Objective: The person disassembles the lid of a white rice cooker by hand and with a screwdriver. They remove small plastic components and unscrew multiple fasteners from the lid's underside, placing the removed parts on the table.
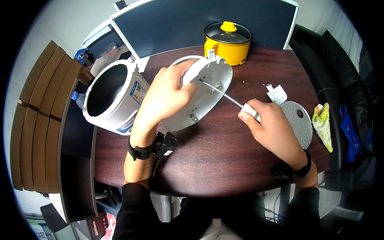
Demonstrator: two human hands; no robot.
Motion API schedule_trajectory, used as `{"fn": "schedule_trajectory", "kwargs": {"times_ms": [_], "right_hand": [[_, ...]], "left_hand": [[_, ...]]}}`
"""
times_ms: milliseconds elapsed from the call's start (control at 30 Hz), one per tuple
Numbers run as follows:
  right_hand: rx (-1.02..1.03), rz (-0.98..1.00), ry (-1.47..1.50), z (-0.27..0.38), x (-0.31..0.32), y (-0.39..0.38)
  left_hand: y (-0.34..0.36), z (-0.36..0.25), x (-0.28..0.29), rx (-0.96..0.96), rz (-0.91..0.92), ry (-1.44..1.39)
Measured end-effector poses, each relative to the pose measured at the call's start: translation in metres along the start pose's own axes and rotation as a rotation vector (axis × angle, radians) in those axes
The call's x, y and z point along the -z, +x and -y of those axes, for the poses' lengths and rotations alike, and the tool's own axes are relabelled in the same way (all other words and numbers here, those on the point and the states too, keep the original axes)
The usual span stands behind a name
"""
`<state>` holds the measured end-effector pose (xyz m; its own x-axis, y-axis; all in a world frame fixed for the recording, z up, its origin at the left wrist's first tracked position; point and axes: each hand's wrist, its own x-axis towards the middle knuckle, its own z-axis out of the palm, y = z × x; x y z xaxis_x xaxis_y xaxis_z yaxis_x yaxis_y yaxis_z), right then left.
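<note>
My left hand (168, 92) grips the edge of a white rice cooker lid (196, 105), tilted up so its hollow side faces right. My right hand (272, 126) is closed around the light handle of a screwdriver (224, 95). Its long metal shaft slants up and left, and the tip meets the lid's inner side close to my left fingers. What exactly sits under the tip is too small to make out. Left of the lid stands the white rice cooker body (110, 117), its top uncovered and its inside dark.
Beside my right hand lie a round perforated plate (302, 132) and a small white plastic piece (278, 95). A yellow pot (227, 49) with a glass lid stands at the back of the table. A yellow-green cloth (322, 128) rests at the right edge; cardboard boxes (38, 140) fill the left.
</note>
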<state>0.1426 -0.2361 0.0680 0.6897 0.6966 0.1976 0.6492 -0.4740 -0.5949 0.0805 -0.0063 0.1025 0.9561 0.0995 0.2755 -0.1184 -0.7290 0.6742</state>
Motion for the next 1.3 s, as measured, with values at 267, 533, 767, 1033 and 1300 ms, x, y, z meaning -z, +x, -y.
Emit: {"fn": "schedule_trajectory", "kwargs": {"times_ms": [267, 533, 767, 1033, 1300], "right_hand": [[-0.02, 0.085, 0.286, -0.015, -0.018, 0.002], [-0.366, 0.47, 1.024, -0.009, -0.029, 0.005], [-0.369, 0.556, 1.247, -0.012, -0.036, 0.01], [-0.306, 0.48, 0.936, -0.01, -0.027, 0.01], [-0.312, 0.469, 0.946, -0.009, -0.032, 0.008]], "left_hand": [[0.001, -0.002, 0.002, 0.012, -0.006, 0.008], [0.002, 0.0, 0.005, 0.026, -0.048, 0.08], [0.007, 0.015, 0.009, 0.0, -0.08, -0.034], [0.009, 0.023, 0.004, -0.052, -0.012, -0.246], [0.014, 0.023, 0.001, -0.017, 0.005, -0.353]]}}
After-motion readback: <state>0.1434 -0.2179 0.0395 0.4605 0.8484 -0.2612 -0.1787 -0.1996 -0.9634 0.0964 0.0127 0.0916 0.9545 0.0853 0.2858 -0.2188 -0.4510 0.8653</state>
